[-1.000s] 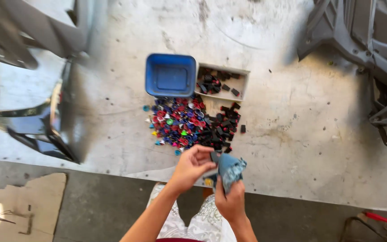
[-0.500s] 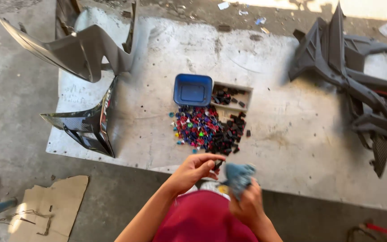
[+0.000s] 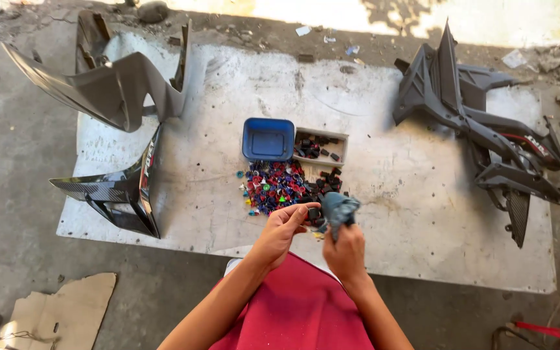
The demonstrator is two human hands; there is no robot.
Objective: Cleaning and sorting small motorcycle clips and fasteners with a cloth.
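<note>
L hand (image 3: 282,230) fingers pinch a small black cap (image 3: 314,213); R hand (image 3: 343,245) grips blue rag (image 3: 339,209). Loose pinch: cap could drop into cap pile (image 3: 288,186).

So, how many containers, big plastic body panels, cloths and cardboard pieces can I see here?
Containers: 2, blue tub and pale box
Body panels: 3 groups, two left, one right
Cloths: 1, blue rag
Cardboard: 1
Total: 7

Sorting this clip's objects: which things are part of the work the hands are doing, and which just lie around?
In use:
left hand pinching a small black part
right hand holding a blue rag
pile of coloured parts

Lying about:
blue tub
grey panels
black panels
cardboard
</note>
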